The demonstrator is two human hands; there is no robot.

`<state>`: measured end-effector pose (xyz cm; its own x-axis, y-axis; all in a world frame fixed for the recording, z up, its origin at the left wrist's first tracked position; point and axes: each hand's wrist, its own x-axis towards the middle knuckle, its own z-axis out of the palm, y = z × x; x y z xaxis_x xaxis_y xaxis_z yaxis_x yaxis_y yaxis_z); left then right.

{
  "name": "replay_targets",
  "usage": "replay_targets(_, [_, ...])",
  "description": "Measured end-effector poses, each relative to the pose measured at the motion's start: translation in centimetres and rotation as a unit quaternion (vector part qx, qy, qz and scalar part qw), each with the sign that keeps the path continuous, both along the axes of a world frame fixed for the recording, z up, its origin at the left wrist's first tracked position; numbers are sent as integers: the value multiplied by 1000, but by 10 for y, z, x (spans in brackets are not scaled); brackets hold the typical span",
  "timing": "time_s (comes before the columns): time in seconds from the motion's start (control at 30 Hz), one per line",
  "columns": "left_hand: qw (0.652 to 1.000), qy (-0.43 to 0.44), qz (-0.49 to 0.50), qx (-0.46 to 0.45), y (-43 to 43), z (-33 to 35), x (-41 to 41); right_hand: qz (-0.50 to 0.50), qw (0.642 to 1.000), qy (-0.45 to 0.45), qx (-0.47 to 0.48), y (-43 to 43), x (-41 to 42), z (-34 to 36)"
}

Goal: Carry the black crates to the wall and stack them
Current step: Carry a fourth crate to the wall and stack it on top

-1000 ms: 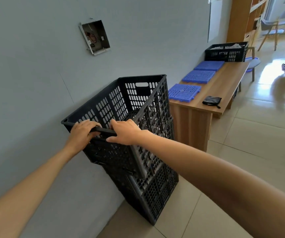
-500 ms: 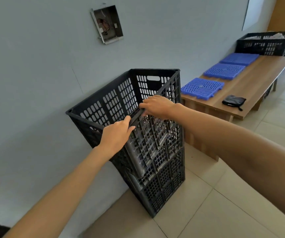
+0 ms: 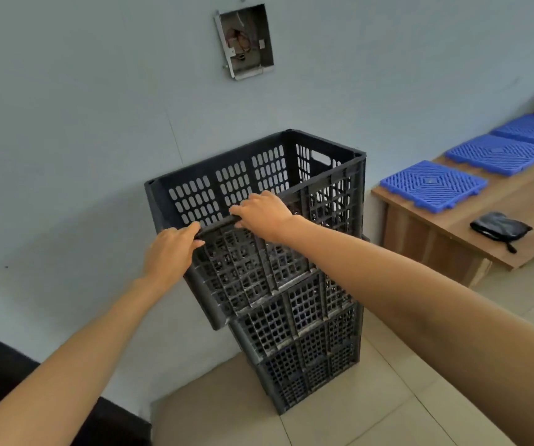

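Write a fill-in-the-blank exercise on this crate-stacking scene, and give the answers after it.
1. The left hand and the right hand both hold the near rim of the top crate, which is ____ in colour.
2. Above the crates, an open box is set into the ____.
3. The grid tiles on the wooden table are ____ in colour.
Answers: black; wall; blue.

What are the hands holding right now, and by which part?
The left hand and right hand both grip the top black crate by its near upper rim, side by side.
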<state>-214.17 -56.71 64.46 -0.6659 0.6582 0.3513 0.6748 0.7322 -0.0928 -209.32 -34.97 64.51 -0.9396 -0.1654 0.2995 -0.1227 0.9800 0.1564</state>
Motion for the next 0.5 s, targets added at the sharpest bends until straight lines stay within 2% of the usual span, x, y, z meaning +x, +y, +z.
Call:
replay_targets(0.1, [998,-23,5,-55,4,7,-4,21,997,-61,-39,39,6,8])
replay_targets(0.23, [996,-53,-14,-75,23,11,1,-40,993,-112,-26,116,24,15])
replay_targets(0.37, [996,-43,-42,-68,54,7,-2,-83,992,-83,-51,157,25,9])
replay_targets(0.5, [998,-10,-39,-55,59,0,-10,-41,998,-41,-7,163,17,4])
